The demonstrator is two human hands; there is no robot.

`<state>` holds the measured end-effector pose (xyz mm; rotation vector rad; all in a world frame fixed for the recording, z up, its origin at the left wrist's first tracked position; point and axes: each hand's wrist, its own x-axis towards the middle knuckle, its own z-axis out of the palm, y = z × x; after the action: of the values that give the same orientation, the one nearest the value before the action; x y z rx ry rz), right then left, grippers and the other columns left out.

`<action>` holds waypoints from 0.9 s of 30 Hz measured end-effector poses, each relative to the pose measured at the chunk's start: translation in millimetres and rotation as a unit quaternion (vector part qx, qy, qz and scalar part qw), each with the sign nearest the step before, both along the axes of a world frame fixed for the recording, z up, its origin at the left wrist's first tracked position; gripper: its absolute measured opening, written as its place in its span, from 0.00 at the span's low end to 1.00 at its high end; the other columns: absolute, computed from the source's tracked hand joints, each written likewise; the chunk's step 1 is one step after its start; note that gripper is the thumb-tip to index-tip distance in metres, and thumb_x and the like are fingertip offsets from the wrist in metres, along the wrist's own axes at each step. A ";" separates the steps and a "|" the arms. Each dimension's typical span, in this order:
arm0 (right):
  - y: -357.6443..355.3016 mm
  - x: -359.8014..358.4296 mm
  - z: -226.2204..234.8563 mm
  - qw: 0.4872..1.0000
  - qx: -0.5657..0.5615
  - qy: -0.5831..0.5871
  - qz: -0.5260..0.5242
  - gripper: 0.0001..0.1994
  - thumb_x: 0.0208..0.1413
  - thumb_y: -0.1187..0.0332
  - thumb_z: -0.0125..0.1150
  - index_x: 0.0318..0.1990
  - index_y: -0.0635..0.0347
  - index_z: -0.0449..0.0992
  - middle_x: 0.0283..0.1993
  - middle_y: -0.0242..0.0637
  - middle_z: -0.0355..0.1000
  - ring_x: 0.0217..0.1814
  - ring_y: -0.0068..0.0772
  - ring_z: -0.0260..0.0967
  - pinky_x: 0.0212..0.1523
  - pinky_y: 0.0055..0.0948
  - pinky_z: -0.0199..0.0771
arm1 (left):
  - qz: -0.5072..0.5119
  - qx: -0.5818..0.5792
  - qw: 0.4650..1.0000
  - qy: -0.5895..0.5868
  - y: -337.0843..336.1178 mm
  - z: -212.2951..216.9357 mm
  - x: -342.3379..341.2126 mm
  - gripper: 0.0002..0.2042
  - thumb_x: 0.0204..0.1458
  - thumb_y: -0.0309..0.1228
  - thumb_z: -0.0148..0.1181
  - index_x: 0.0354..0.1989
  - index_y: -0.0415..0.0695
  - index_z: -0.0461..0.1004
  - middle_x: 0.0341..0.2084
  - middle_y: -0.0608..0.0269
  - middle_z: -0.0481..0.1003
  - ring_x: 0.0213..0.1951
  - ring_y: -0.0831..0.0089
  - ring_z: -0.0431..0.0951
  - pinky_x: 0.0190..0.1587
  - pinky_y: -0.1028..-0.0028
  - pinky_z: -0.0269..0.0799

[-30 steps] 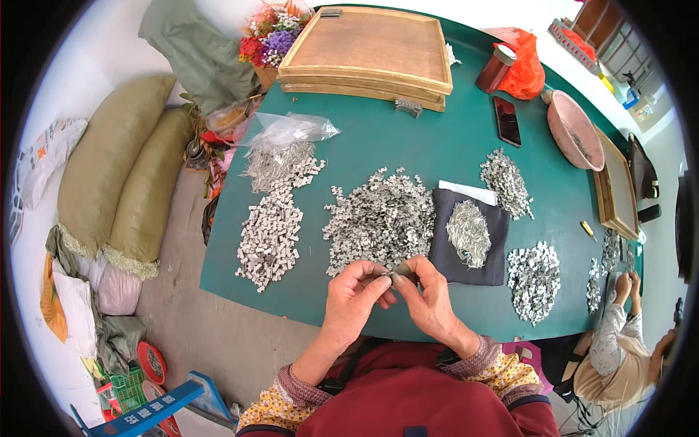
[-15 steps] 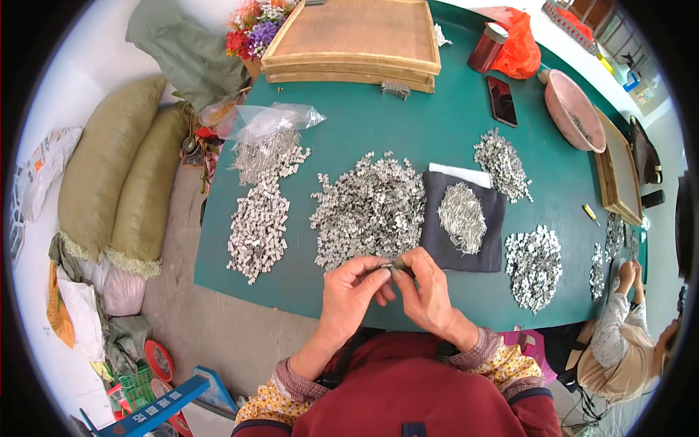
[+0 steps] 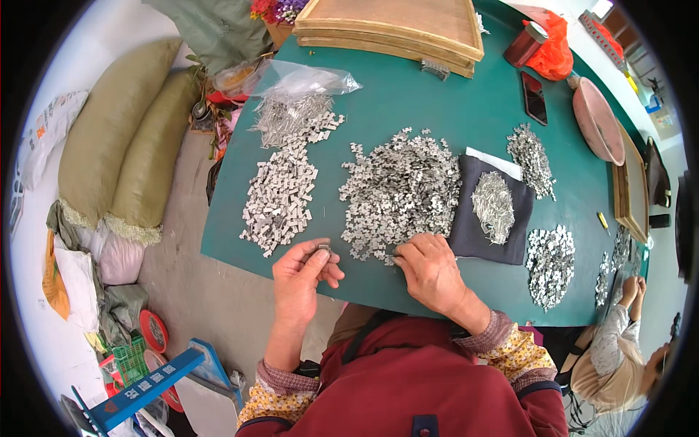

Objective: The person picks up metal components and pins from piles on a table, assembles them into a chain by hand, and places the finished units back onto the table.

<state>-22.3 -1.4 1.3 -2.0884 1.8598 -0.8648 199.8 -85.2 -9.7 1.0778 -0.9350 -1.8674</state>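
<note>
Pinching, head view | left hand [image 3: 300, 277]: thumb and finger closed on small metal piece [image 3: 324, 248] | right hand [image 3: 437, 275]: fingertips bunched at central pile's [image 3: 400, 186] near edge, hold unclear | best: light, steady pinch; separate pieces singly

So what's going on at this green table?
A person's left hand pinches a small grey metal piece, while the right hand is at the near edge of the large central heap of metal pieces; whether it grips one is unclear. Thin metal pins lie on a dark cloth to the right.
</note>
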 end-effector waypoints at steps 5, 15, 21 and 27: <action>-3.1 14.0 2.1 0.998 0.022 0.055 0.009 0.09 0.45 0.72 0.66 0.33 0.59 0.73 0.32 0.37 0.65 0.36 0.41 0.65 0.39 0.38 0.63 | 0.000 0.028 1.000 0.001 9.4 0.6 2.7 0.09 0.57 0.21 0.55 0.45 0.33 0.75 0.31 0.52 0.79 0.25 0.69 0.79 0.25 0.73 0.75; -20.9 18.1 1.8 0.995 0.011 0.087 0.050 0.07 0.45 0.71 0.63 0.33 0.58 0.73 0.31 0.35 0.65 0.37 0.39 0.63 0.40 0.37 0.60 | -0.016 0.043 0.999 0.027 13.2 -2.5 -3.9 0.07 0.57 0.21 0.56 0.42 0.33 0.75 0.31 0.53 0.79 0.25 0.69 0.79 0.25 0.73 0.75; -21.6 18.3 1.3 0.981 0.050 -0.181 -0.039 0.06 0.49 0.78 0.62 0.36 0.62 0.75 0.29 0.34 0.70 0.32 0.33 0.68 0.34 0.31 0.66 | -0.040 0.047 0.997 0.047 13.2 2.2 -15.4 0.07 0.56 0.21 0.57 0.41 0.34 0.75 0.31 0.54 0.79 0.26 0.70 0.79 0.26 0.74 0.75; -16.7 10.7 11.7 0.858 0.167 -0.477 -0.097 0.03 0.58 0.75 0.59 0.39 0.64 0.74 0.31 0.25 0.69 0.33 0.11 0.61 0.32 0.17 0.64 | -0.070 0.016 0.995 0.064 7.7 14.2 -48.3 0.06 0.57 0.22 0.57 0.41 0.35 0.76 0.31 0.58 0.78 0.26 0.72 0.78 0.27 0.76 0.73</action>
<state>-11.6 -18.1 13.0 -0.9479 1.4836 -1.2065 151.4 -77.5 4.5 0.9201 -0.9302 -2.0468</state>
